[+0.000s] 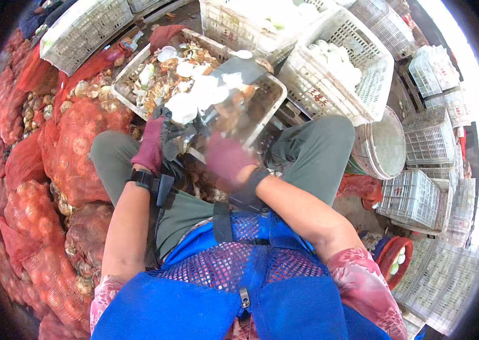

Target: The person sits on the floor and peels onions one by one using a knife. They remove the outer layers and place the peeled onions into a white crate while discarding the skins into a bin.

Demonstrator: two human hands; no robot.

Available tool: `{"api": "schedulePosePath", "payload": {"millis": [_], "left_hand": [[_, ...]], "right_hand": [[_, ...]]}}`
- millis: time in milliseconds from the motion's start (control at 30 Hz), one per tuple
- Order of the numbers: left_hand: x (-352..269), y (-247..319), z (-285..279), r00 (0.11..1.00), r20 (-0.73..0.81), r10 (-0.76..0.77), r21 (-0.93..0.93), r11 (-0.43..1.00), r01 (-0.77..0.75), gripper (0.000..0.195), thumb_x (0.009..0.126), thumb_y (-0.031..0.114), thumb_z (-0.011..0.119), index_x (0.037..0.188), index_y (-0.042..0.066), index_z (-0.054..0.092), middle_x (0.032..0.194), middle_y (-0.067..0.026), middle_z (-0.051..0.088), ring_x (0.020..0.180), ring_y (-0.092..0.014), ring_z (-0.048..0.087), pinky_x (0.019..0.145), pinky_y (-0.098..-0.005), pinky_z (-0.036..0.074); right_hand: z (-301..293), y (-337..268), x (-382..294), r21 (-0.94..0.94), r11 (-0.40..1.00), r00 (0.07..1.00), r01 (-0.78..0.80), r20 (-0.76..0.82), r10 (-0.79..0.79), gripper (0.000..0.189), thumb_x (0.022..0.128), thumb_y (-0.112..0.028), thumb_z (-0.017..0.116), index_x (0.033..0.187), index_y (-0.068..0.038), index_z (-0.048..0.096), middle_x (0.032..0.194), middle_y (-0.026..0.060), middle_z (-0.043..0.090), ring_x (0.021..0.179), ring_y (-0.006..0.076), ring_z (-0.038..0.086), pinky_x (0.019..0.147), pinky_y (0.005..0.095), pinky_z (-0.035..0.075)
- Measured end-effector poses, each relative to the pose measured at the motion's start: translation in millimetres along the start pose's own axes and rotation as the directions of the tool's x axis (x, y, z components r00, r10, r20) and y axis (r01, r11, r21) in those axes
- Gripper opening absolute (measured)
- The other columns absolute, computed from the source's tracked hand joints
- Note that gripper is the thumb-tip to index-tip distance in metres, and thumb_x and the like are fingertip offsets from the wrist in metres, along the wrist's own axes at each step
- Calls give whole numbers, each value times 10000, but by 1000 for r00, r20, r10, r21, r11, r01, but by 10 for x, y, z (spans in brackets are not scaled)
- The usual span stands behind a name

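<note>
My left hand [156, 136], in a dark red glove with black fingers, is at the near left rim of a dirty plastic crate [280, 91]. The glove's fingertips touch or nearly touch a pale, overexposed onion [181, 108]; its hold on it is unclear. My right hand [229, 157], gloved alike, is blurred at the crate's near edge. A dark object shows at its fingers, too blurred to name, so its grip cannot be made out. Brown onion skins [171, 74] and bright white pieces fill the crate's left part. A dark flat surface [243, 70] lies across its far right part.
Red mesh sacks of onions [82, 148] crowd the left side. A white crate with peeled onions [337, 63] stands at the far right, beside a round bucket [386, 142]. Stacked plastic crates [409, 197] and a red basket [394, 259] are farther right.
</note>
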State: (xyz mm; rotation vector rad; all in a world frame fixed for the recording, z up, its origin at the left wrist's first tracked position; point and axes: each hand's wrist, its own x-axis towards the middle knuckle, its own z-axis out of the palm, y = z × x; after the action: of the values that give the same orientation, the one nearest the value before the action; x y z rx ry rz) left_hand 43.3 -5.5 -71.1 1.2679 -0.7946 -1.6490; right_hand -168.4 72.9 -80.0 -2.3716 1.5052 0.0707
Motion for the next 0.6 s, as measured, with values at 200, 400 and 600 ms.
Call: {"api": "schedulePosePath", "payload": {"millis": [200,400,600], "left_hand": [[-13,-64,-144,999,-17,44,-51,998,-45,421,982,231,467,1362,62,532,1168,-95,644,947,-226,662,820,-363,579],[-6,-133,-101,994,-32,103,-116,988,-106,436,978,289,484,1367,100,541,1156,-60,639,944,-204,645,801,-336,559],[-42,38,7,993,-97,70,90,994,-61,433,977,256,530,1389,123,526,1186,-38,627,986,-180,612,827,-355,544]], "right_hand": [[-497,-318,-28,23,968,959,-251,142,246,561,943,-99,477,1458,82,346,1124,191,707,1019,333,702,832,446,566],[-579,259,-162,-72,997,997,12,-72,-18,315,923,-166,560,1201,-19,533,1066,199,673,959,357,678,804,450,549],[-953,251,-558,429,898,928,101,-365,70,313,961,-276,562,1097,4,534,945,242,634,907,418,638,749,459,517]]}}
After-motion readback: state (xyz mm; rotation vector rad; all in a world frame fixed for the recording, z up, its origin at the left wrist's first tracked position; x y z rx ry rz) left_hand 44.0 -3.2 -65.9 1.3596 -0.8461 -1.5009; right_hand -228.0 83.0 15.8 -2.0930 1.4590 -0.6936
